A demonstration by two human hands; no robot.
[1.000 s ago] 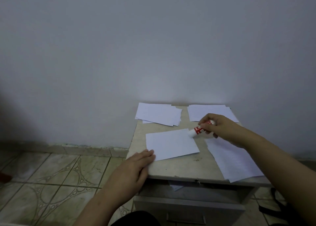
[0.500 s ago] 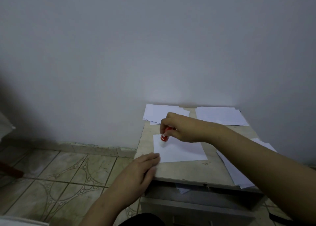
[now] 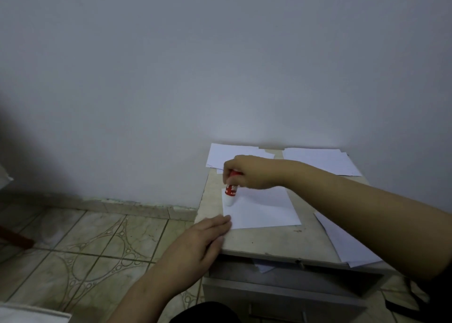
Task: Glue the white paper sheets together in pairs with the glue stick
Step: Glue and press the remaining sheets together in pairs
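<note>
Fingers of right hand [image 3: 254, 173] pinch glue stick [image 3: 231, 190], tip on sheet [image 3: 264, 207]; flat left hand [image 3: 203, 239] presses its corner.

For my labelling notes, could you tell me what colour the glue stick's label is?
Red with white markings, above a white tip, on the glue stick; seen in the head view.

A room in a home

The floor [image 3: 80, 244] has old tiles with round patterns. The wall [image 3: 220, 65] is plain and bare. A small desk [image 3: 264, 239] with a drawer [image 3: 281, 295] stands against it.
</note>
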